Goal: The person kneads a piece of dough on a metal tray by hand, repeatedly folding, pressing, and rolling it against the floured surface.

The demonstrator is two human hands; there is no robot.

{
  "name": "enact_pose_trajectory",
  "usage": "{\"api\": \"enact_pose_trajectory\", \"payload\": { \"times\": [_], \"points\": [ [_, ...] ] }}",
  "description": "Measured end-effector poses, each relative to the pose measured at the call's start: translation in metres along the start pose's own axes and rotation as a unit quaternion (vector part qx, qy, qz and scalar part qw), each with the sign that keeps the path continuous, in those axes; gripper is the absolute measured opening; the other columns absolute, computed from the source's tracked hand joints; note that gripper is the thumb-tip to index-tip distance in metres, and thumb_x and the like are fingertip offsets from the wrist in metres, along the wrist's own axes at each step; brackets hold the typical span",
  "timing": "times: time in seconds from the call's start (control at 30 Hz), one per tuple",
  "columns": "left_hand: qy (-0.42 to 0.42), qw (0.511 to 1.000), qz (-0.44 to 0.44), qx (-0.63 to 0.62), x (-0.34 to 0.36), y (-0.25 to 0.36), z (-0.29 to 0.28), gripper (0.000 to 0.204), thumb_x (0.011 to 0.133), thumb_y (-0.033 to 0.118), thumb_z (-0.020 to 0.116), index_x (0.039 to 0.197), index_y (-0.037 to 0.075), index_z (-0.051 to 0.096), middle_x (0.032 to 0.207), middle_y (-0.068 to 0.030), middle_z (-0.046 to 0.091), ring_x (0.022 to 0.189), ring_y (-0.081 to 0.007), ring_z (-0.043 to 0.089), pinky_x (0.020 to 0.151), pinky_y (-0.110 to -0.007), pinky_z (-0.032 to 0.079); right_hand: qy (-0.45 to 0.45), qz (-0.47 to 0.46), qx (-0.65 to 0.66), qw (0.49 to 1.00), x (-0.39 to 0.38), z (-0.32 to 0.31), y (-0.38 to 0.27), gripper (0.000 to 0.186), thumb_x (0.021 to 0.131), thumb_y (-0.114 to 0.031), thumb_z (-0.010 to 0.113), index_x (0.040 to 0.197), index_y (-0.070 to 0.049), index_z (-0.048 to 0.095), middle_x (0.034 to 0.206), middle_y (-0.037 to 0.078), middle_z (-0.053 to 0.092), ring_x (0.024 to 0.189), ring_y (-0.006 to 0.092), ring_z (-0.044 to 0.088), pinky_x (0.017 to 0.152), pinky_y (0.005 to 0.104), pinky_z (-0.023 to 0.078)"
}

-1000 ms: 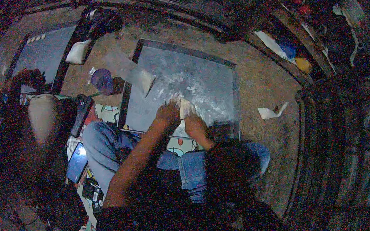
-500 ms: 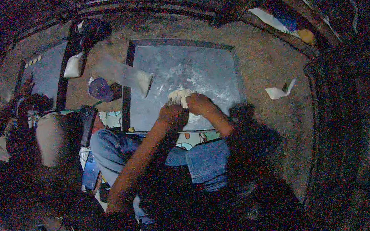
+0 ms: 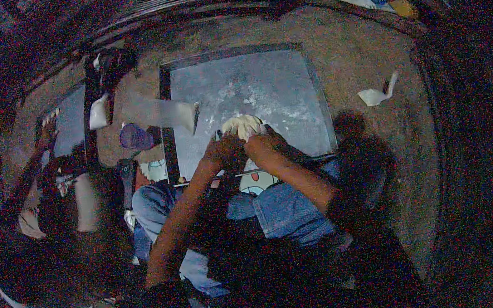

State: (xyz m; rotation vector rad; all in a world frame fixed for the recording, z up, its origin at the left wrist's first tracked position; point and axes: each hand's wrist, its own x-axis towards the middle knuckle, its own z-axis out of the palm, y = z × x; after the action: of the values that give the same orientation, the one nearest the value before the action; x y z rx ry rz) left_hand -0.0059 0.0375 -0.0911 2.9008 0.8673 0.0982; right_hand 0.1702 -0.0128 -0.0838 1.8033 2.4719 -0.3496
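Observation:
A pale lump of dough [image 3: 242,123] lies near the front of a framed grey board [image 3: 204,78], which is dusted with white flour. My left hand [image 3: 225,150] is closed against the dough's near left side, fingers bent over it. Beside it, my right hand [image 3: 262,146] grips the near right side in the same way. Both hands almost touch, and part of the dough is hidden beneath them. Left of the dough, a clear plastic bag [image 3: 183,116] with white powder in its end rests over the board's left edge.
A purple rounded container [image 3: 136,137] and a white bag [image 3: 99,111] sit left of the board. Further left, another person's hand [image 3: 48,132] is at a second board [image 3: 70,122] with small pale pieces. A folded white sheet [image 3: 375,95] lies on the floor at right.
The view has shifted slightly. My right hand has drawn nearer to me and closer to the left one, and the dough looks wider and more bunched. The other person's hand has moved towards the pale pieces.

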Motion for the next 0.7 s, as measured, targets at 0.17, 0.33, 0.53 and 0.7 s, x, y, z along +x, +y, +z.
{"api": "enact_pose_trajectory", "payload": {
  "times": [0.17, 0.33, 0.53, 0.7],
  "points": [
    [-0.121, 0.99, -0.016, -0.064, 0.004, 0.024, -0.043, 0.032, 0.084, 0.036, 0.061, 0.105, 0.012, 0.064, 0.099, -0.0163, 0.069, 0.091, -0.0326, 0.068, 0.082, -0.045, 0.053, 0.033, 0.025, -0.006, 0.999, 0.012, 0.012, -0.009, 0.017, 0.08, -0.011, 0.056, 0.083, -0.003, 0.07, 0.087, 0.02, 0.068, 0.079, 0.0354, 0.068, 0.072, 0.0467, 0.055],
    [-0.225, 0.962, -0.103, -0.114, 0.002, 0.024, -0.03, 0.041, 0.078, 0.037, 0.067, 0.108, 0.009, 0.062, 0.097, -0.0143, 0.07, 0.088, -0.0322, 0.068, 0.079, -0.043, 0.054, -0.029, -0.022, 0.051, 0.998, 0.003, -0.006, 0.007, 0.017, 0.08, -0.013, 0.056, 0.084, -0.002, 0.069, 0.088, 0.02, 0.068, 0.079, 0.036, 0.068, 0.071, 0.047, 0.055],
    [-0.123, 0.984, -0.08, -0.101, -0.006, 0.003, 0.004, 0.027, 0.09, 0.032, 0.053, 0.095, 0.01, 0.069, 0.091, -0.0124, 0.07, 0.079, -0.0351, 0.067, 0.069, -0.045, 0.054, -0.043, 0.003, 0.192, 0.98, -0.021, -0.074, 0.033, 0.019, 0.082, -0.012, 0.054, 0.091, 0.0, 0.067, 0.092, 0.02, 0.068, 0.083, 0.0369, 0.067, 0.075, 0.0457, 0.055],
    [-0.103, 0.989, -0.087, -0.064, -0.013, -0.002, 0.002, 0.025, 0.085, 0.024, 0.06, 0.105, 0.01, 0.063, 0.097, -0.013, 0.069, 0.091, -0.0301, 0.067, 0.08, -0.044, 0.053, -0.007, -0.02, 0.153, 0.988, -0.015, -0.096, 0.008, 0.027, 0.083, -0.008, 0.05, 0.103, 0.002, 0.064, 0.118, 0.024, 0.061, 0.109, 0.0364, 0.061, 0.091, 0.0481, 0.048]
  ]
}}
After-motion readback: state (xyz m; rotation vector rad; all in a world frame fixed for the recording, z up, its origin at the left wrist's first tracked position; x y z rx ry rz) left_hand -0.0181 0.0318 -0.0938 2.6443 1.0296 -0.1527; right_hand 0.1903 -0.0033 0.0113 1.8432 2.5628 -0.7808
